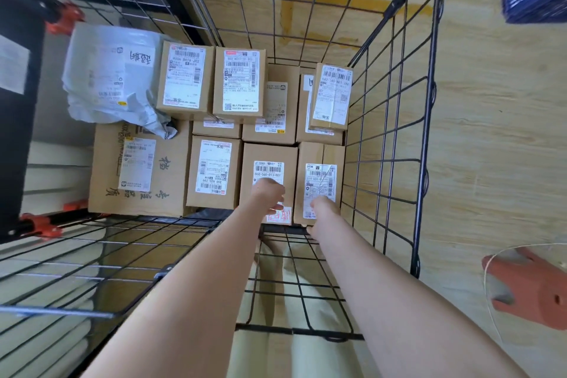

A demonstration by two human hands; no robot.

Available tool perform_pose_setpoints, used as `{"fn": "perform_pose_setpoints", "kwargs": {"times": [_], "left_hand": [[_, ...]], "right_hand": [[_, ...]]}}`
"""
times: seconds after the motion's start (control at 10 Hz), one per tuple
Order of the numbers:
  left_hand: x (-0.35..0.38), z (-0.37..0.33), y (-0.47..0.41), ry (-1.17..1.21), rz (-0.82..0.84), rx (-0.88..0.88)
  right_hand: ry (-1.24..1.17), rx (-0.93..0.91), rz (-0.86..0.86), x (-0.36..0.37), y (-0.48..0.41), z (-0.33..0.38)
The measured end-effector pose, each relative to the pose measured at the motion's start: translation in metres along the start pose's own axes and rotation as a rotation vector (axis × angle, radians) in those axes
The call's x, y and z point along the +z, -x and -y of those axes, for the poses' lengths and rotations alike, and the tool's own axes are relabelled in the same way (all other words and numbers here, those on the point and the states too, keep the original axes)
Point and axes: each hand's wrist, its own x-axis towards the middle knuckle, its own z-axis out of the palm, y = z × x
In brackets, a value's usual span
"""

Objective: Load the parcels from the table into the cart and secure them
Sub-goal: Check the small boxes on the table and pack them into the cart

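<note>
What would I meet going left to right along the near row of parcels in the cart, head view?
Large handwritten carton → box labelled 360 → box labelled 060-060 → box with the creased label → cart's right wire wall.

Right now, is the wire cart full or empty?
Partly full. Cardboard boxes cover the floor of the wire cart, a few stacked on others, a grey bag parcel on top; its mesh walls rise well above them.

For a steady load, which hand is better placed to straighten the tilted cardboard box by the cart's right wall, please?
Probably right: the right hand is nearer the tilted brown cardboard box; the left hand sits further left.
</note>
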Motion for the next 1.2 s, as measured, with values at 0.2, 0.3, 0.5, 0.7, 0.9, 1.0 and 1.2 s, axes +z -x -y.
{"fn": "perform_pose_setpoints", "kwargs": {"times": [0.2,0.3,0.5,0.7,0.9,1.0,1.2], "left_hand": [[-0.024,-0.015,0.057,-0.278,-0.121,0.235],[-0.032,-0.016,0.092,-0.451,-0.179,0.335],[-0.053,-0.027,0.174,-0.374,-0.275,0.492],[-0.081,-0.033,0.256,-0.449,-0.376,0.638],[-0.105,-0.011,0.330,-0.211,-0.545,0.743],[-0.108,0.008,0.360,-0.096,-0.653,0.745],[-0.095,0.043,0.432,-0.022,-0.896,0.716]], "right_hand": [[0.339,-0.326,0.051,-0.007,0.074,0.019],[0.495,-0.513,0.123,-0.013,0.110,0.027],[0.673,-0.712,0.262,-0.032,0.197,0.033],[0.810,-0.957,0.326,-0.042,0.273,0.025],[0.938,-1.203,0.391,-0.062,0.339,0.012],[1.030,-1.312,0.428,-0.073,0.363,0.005],[1.352,-1.505,0.533,-0.093,0.400,-0.007]]}}
